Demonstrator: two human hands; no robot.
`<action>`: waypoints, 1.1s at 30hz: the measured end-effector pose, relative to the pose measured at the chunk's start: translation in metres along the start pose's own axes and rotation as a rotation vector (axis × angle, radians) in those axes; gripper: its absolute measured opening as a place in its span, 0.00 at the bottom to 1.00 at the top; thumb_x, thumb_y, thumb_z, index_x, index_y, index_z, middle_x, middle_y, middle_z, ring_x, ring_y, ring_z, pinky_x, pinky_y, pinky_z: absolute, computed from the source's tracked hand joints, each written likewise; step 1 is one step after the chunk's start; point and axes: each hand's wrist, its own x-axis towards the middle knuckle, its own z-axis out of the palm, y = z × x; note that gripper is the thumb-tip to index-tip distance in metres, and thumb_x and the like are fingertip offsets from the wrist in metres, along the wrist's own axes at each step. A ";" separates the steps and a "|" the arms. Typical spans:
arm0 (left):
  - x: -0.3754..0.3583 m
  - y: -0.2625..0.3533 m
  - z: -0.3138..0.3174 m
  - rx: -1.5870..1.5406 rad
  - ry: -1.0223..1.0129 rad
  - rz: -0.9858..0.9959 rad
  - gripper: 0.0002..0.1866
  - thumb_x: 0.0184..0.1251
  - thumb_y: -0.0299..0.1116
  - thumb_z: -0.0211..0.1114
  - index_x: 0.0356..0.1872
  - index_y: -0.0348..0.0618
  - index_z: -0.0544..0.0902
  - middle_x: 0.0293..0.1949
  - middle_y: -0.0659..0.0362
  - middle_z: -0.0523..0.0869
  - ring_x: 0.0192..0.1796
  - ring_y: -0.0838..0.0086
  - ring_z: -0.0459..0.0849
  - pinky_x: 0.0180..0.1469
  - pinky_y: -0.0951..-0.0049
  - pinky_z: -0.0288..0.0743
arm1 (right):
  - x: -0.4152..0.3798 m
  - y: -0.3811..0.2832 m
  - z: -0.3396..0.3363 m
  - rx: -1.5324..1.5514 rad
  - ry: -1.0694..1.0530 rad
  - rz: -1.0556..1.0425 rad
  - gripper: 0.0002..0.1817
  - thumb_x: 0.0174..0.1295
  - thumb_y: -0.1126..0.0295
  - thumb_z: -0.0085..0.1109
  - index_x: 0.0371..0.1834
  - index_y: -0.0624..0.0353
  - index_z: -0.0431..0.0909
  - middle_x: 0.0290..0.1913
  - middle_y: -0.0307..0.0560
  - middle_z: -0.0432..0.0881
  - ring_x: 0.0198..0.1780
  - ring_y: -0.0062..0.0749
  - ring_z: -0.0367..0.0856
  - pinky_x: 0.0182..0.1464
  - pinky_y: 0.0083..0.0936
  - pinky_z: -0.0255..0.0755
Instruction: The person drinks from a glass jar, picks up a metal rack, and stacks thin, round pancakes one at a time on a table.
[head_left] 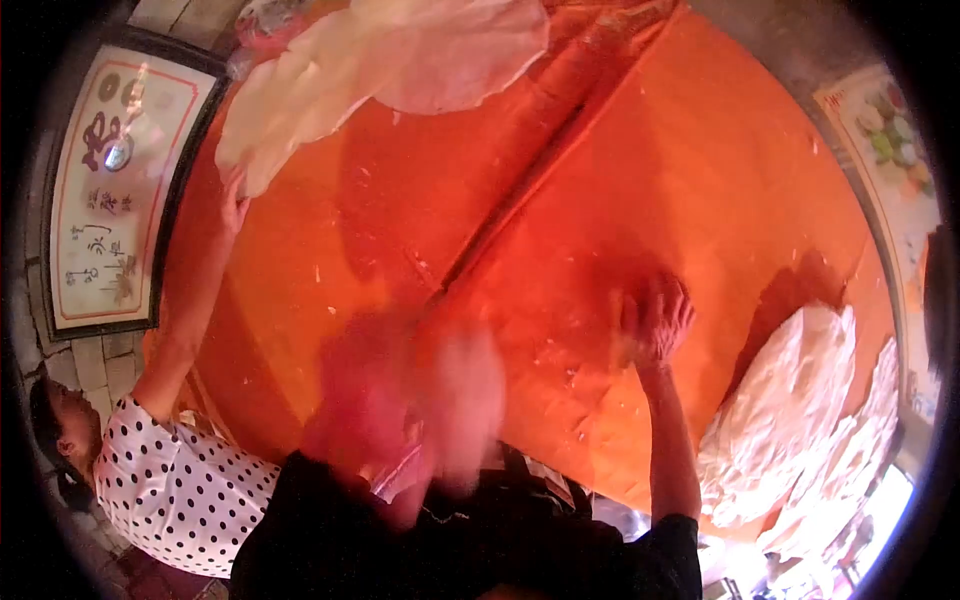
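My right hand (pixel 655 318) rests palm down over the orange sheet (pixel 730 170), its fingers somewhat bent and apart, with nothing visible in it. Close to my body, my left hand (pixel 462 405) is a pale smear of motion, so I cannot tell how its fingers stand or whether they hold anything. Beside it, a reddish-pink blur (pixel 365 390) overlaps the orange sheet. Small pale scraps and a long dark crease mark the sheet's surface.
At the left, a person in a polka-dot top (pixel 190 490) touches the edge of large pale thin sheets (pixel 400 60) with one hand (pixel 235 205). Wrinkled whitish sheets (pixel 785 410) lie at the right. Framed panels flank the orange sheet, one with writing (pixel 125 190).
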 end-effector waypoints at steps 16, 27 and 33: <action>0.077 -0.321 -0.035 0.824 -0.249 -0.472 0.10 0.63 0.35 0.62 0.37 0.38 0.78 0.43 0.49 0.82 0.50 0.54 0.81 0.51 0.50 0.75 | 0.106 -0.044 0.006 0.533 -0.022 0.206 0.09 0.67 0.69 0.58 0.42 0.63 0.82 0.38 0.52 0.84 0.39 0.46 0.81 0.43 0.33 0.74; 0.060 -0.367 -0.018 0.917 -0.193 0.056 0.08 0.61 0.31 0.62 0.35 0.37 0.80 0.37 0.51 0.84 0.40 0.54 0.85 0.41 0.56 0.82 | 0.299 -0.131 0.138 1.915 -0.574 0.769 0.21 0.69 0.50 0.57 0.52 0.56 0.76 0.47 0.50 0.81 0.42 0.37 0.82 0.41 0.31 0.77; 0.065 -0.317 -0.019 0.710 -0.302 0.126 0.06 0.57 0.30 0.65 0.34 0.41 0.82 0.35 0.53 0.84 0.38 0.59 0.85 0.37 0.58 0.82 | 0.321 -0.138 0.130 1.789 -0.531 0.589 0.17 0.64 0.57 0.61 0.44 0.60 0.79 0.36 0.45 0.83 0.33 0.30 0.80 0.33 0.25 0.74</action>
